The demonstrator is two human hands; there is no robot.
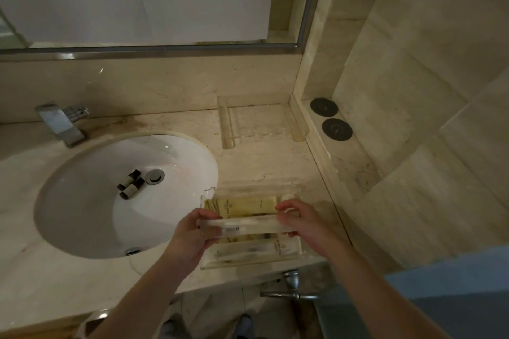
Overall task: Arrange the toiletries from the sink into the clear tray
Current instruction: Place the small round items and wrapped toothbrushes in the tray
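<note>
A clear tray [256, 263] sits on the counter right of the white sink [91, 217]. Several pale yellow and white toiletry packets [242, 205] lie inside it. Just above the tray I hold a long white wrapped packet [248, 224] level by its ends. My left hand [192, 234] pinches its left end and my right hand [303, 224] pinches its right end. Two small dark-capped bottles [130, 184] lie side by side in the sink basin, next to the drain [154, 176].
A chrome faucet [62, 122] stands behind the sink. A second clear tray [261, 121] sits against the back wall. Two round black discs [330, 118] lie on the ledge at right. A metal handle [292, 287] juts out below the counter edge.
</note>
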